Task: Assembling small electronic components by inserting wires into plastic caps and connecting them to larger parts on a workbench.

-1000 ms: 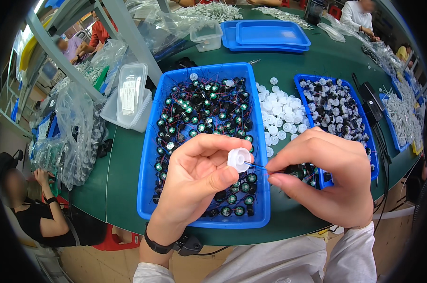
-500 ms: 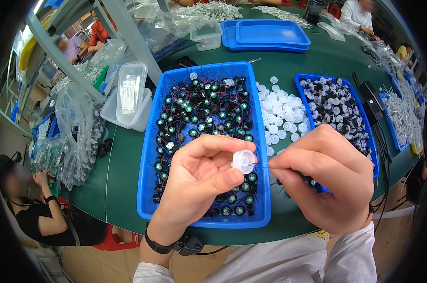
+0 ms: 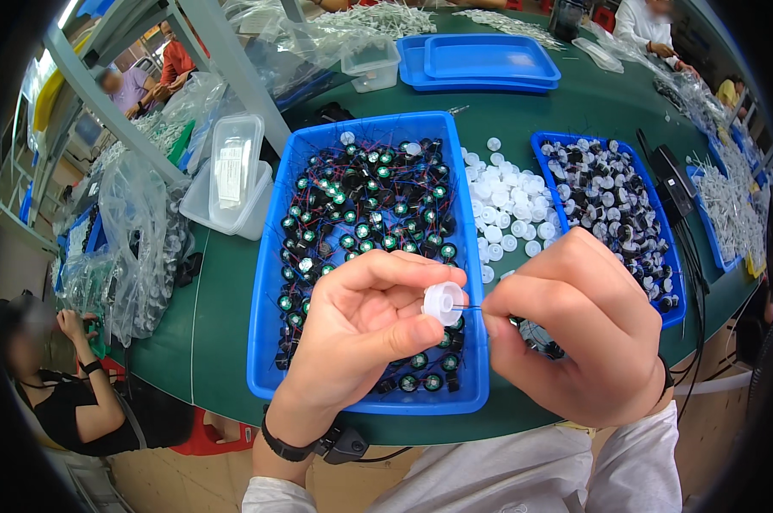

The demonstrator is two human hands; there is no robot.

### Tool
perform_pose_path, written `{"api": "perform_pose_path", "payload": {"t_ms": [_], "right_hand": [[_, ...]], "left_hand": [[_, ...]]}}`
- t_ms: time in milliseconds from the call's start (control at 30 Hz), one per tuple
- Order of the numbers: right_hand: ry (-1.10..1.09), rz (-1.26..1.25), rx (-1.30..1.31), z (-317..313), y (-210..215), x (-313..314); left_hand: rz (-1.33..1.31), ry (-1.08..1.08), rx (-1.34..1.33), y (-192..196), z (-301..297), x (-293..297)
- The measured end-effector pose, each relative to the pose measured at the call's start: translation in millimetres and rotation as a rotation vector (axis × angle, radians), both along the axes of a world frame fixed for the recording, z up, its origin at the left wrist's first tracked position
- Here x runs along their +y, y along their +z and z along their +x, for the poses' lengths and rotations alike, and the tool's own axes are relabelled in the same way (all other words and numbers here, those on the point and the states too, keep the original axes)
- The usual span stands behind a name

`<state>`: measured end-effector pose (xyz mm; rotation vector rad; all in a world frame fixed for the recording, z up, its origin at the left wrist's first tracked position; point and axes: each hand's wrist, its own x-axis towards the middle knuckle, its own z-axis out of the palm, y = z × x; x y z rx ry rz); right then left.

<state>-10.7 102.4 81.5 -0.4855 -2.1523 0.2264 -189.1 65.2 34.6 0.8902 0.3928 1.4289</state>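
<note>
My left hand pinches a round white plastic cap between thumb and fingers, its hollow face turned to the right. Thin dark wires stick out from the cap's centre. Their far ends are pinched between the thumb and forefinger of my right hand. Whether a part sits behind the cap is hidden by my left fingers. Both hands hover over the front right of a large blue tray filled with small black round parts with green faces and red and blue wires.
White caps lie piled right of the large tray. Beyond them, another blue tray holds capped black parts. Stacked blue trays and a clear container stand farther off. Black cables run down the right. A co-worker sits at left.
Both hands, with the cap and wires, have shifted slightly downward. My right fingers have moved a little lower and stay closed on the wires.
</note>
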Motion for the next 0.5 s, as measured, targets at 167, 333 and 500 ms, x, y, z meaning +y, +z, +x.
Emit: {"api": "perform_pose_path", "payload": {"t_ms": [167, 333, 500], "right_hand": [[-0.004, -0.021, -0.010, 1.2, 2.6, -1.3], [0.083, 0.053, -0.144, 6.3, 11.4, 0.0], [0.053, 0.136, -0.124, 4.5, 7.1, 1.9]], "left_hand": [[-0.014, -0.032, -0.010, 1.3, -0.9, 0.4], [-0.034, -0.062, -0.015, 1.2, -3.6, -1.0], [-0.167, 0.005, 0.144, 11.8, 0.7, -4.5]]}}
